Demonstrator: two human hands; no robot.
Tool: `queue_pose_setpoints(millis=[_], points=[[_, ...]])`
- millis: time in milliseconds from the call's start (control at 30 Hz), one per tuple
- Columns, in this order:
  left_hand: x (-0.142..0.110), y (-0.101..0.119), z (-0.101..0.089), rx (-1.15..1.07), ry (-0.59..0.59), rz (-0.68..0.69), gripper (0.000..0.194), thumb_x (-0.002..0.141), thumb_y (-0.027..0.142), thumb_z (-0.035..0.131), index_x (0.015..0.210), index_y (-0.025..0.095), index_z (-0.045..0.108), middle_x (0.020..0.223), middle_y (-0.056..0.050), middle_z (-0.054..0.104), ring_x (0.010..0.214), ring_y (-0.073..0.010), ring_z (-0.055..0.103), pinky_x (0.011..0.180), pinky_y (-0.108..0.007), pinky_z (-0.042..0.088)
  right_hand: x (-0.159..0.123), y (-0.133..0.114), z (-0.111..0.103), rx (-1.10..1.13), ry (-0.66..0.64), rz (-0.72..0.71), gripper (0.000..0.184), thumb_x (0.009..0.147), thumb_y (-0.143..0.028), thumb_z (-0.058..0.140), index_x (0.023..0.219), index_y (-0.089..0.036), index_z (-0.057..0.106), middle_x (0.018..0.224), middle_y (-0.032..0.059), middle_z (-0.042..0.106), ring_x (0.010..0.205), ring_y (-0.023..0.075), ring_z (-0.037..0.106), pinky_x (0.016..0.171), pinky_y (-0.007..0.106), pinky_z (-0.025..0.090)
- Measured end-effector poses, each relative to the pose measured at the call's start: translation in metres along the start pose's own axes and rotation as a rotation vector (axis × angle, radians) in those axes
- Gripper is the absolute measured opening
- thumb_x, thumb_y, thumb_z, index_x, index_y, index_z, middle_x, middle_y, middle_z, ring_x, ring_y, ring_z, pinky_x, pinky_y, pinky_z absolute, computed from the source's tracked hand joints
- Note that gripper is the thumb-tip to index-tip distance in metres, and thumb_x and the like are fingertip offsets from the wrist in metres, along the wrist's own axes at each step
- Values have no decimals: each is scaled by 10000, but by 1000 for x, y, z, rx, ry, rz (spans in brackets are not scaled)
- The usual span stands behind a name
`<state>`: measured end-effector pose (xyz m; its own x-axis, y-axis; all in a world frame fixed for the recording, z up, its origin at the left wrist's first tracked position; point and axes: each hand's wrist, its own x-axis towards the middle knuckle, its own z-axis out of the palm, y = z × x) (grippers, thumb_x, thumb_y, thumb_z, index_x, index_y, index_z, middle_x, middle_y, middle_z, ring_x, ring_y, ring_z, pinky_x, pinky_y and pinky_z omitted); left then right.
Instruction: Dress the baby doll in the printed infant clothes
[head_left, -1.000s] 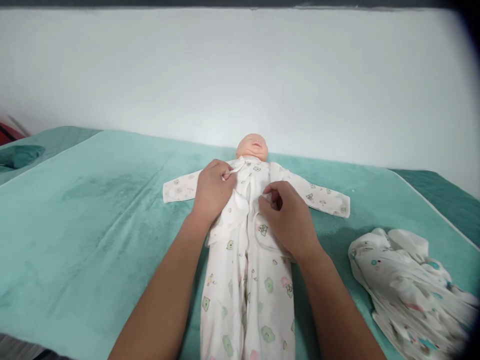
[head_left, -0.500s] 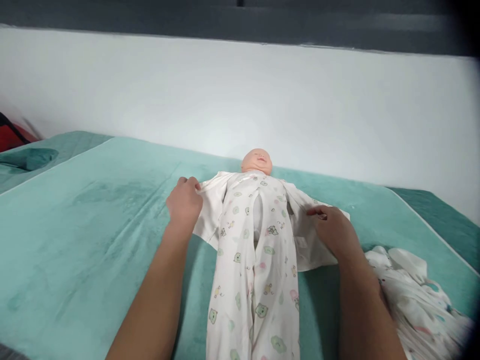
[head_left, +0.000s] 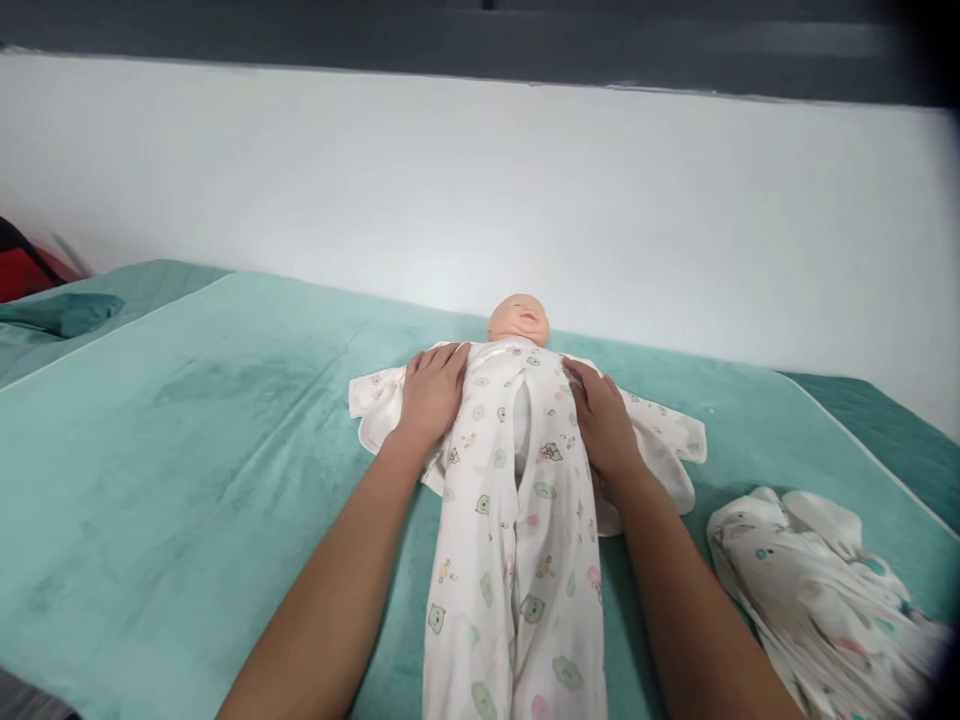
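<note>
White cotton-looking cloth covers the doll (head_left: 519,318) from the chin down, and we take that doll as our landmark. It lies face up on the green cover (head_left: 225,430), its head towards the wall (head_left: 525,190), and the long axis of the printed garment (head_left: 480,480) runs from just below its chin straight towards us, with a slit down the front. The left hand (head_left: 435,395) and the right hand (head_left: 604,420) rest along opposite edges of this garment, fingers pointing up towards the doll's head; the garment lies between them, and we judge neither hand clearly nearer. Both have their fingers stretched out, pinching nothing that we can see, though we cannot tell what touches their undersides. Beyond each hand, the pale top (head_left: 664,475) spreads its sleeves out from the doll's shoulders. A crumpled clothing bundle (head_left: 817,590) sits right of the doll. We find small bear-like prints but no brand, label or readable writing.
</note>
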<state>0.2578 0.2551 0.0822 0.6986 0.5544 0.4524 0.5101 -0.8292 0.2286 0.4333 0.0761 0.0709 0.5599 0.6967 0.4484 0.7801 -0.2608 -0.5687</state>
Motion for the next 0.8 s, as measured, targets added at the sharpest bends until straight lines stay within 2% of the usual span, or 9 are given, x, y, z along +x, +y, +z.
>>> queue_pose_setpoints(millis=[100, 200, 300, 400, 467, 567, 667, 733, 800], points=[[-1, -5, -1, 72, -6, -71, 464, 991, 219, 308, 1400, 303, 510, 1346, -45, 621, 1217, -248, 540, 1074, -441, 329, 14, 10, -2, -186, -43, 34, 446, 1000, -308, 266, 1333, -214, 548, 1357, 97, 618, 1289, 261, 518, 1164, 545, 219], [0, -12, -6, 106, -22, -193, 465, 978, 211, 311, 1374, 297, 538, 1263, -64, 662, 1164, -264, 570, 1000, -431, 380, 23, 18, -8, -323, -125, 120, 464, 984, -288, 249, 1262, -182, 604, 1200, 118, 693, 1175, 294, 585, 1103, 548, 286], [1, -18, -10, 109, -46, -309, 452, 976, 224, 313, 1349, 276, 563, 1232, -82, 674, 1156, -267, 579, 954, -408, 407, 24, 16, -17, -307, -78, 206, 444, 950, -269, 286, 1203, -196, 644, 1118, 116, 714, 1077, 294, 618, 1020, 502, 371], [2, -20, -11, 101, -50, -359, 412, 975, 239, 340, 1297, 281, 594, 1214, -77, 680, 1143, -254, 588, 951, -389, 408, 23, -8, -23, -147, 61, 158, 398, 927, -290, 359, 1192, -202, 641, 1214, 113, 675, 1133, 286, 589, 975, 448, 420], [1, -20, -11, 97, -45, -369, 377, 982, 267, 349, 1247, 275, 616, 1187, -77, 687, 1119, -254, 597, 941, -389, 410, 28, -36, -21, -26, 47, 72, 381, 932, -322, 397, 1234, -220, 606, 1278, 95, 643, 1158, 265, 579, 957, 413, 442], [0, -21, -13, 91, -45, -368, 348, 992, 317, 344, 1153, 247, 644, 1127, -87, 697, 1084, -272, 603, 914, -408, 415, 49, -86, -4, -62, -231, -138, 358, 939, -317, 426, 1246, -230, 590, 1307, 84, 626, 1196, 254, 555, 982, 394, 430], [-2, -23, -15, 84, -50, -368, 340, 993, 328, 337, 1034, 224, 659, 1068, -86, 704, 1061, -277, 606, 888, -409, 417, 75, -127, 26, -333, -553, -330, 280, 936, -315, 449, 1103, -178, 626, 1162, 126, 662, 1065, 280, 596, 861, 388, 466], [-2, -25, -15, 77, -56, -360, 328, 989, 323, 346, 997, 222, 657, 1052, -81, 707, 1051, -271, 608, 877, -400, 414, 88, -143, 47, -499, -671, -410, 240, 925, -294, 476, 1058, -157, 621, 1133, 145, 646, 1029, 282, 594, 796, 363, 467], [-2, -28, -14, 68, -72, -362, 311, 983, 314, 361, 977, 224, 658, 1045, -79, 708, 1049, -265, 609, 875, -391, 409, 94, -152, 64, -598, -707, -434, 223, 926, -268, 477, 1056, -146, 611, 1134, 159, 626, 1036, 286, 587, 769, 349, 461]])
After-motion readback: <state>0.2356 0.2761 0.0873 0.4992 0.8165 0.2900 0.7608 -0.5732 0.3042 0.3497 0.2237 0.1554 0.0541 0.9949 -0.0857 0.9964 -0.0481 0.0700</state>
